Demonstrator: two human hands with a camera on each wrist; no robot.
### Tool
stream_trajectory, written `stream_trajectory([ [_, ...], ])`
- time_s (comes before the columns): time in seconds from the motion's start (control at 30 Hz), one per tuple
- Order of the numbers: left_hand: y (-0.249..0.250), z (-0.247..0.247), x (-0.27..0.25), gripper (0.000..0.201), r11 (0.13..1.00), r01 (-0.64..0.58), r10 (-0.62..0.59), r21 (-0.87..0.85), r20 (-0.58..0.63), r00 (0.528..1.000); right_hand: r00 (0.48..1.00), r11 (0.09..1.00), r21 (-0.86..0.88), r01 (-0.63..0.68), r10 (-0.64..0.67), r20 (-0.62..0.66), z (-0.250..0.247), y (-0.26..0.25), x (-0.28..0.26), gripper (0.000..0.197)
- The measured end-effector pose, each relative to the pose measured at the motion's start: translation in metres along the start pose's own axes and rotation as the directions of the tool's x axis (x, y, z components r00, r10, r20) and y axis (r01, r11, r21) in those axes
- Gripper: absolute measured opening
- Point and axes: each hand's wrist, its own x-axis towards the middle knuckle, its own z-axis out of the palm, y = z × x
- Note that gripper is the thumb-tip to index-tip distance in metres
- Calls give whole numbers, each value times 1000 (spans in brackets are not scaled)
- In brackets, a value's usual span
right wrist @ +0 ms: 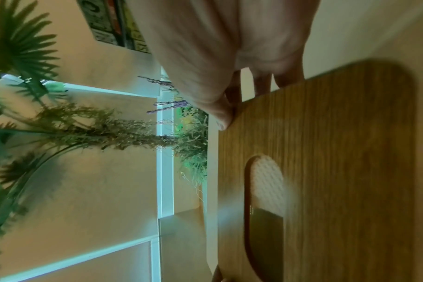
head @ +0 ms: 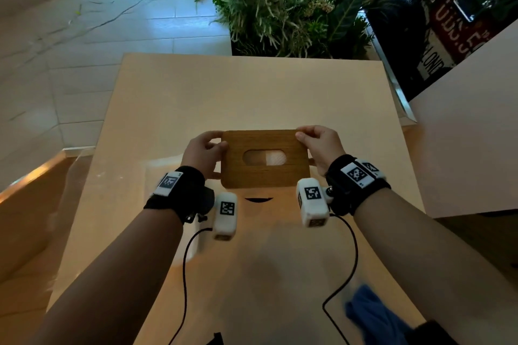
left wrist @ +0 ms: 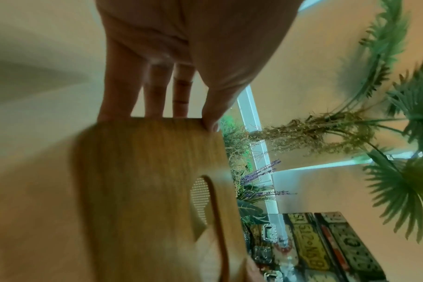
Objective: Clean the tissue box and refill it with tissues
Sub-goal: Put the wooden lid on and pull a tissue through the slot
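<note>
A flat wooden tissue-box lid [head: 263,161] with rounded corners and an oval slot is held level above the pale table [head: 252,92]. My left hand [head: 206,152] grips its left end, thumb on top and fingers underneath. My right hand [head: 319,145] grips the right end the same way. Through the slot shows white dotted tissue [head: 276,158], also seen in the right wrist view as tissue [right wrist: 266,181]. The left wrist view shows the lid [left wrist: 145,190] with my fingers [left wrist: 155,95] behind its edge. The lid [right wrist: 326,171] fills the right wrist view. The box body under the lid is hidden.
A blue cloth [head: 370,314] lies at the table's near right corner. A large planter of green plants [head: 280,3] stands just beyond the table's far edge. A white panel [head: 476,120] stands to the right. Tiled floor [head: 84,50] lies to the left.
</note>
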Motion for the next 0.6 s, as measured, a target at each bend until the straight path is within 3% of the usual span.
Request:
stream_trajectory([
  [0.13,5,3,1,20,997,50,-50,-58,13,999,997,999,37,5,-2,-77,10,6,2,14],
  [0.23,2,3,3,22,998,36,-35,-61,6,999,989,995,71,76,-66,-131,15,13,-6,6],
  [0.3,-4,4,4,23,999,7,-8,-33,-17,1000,970,980,-69,185,-193,-147,19,18,-13,11],
  [0.4,-13,6,5,21,997,-66,68,25,-70,995,907,858,-379,346,-409,-98,27,22,-17,24],
  [0.6,-16,10,8,22,983,-154,166,104,-115,979,907,808,-500,312,-410,-96,30,19,-8,28],
])
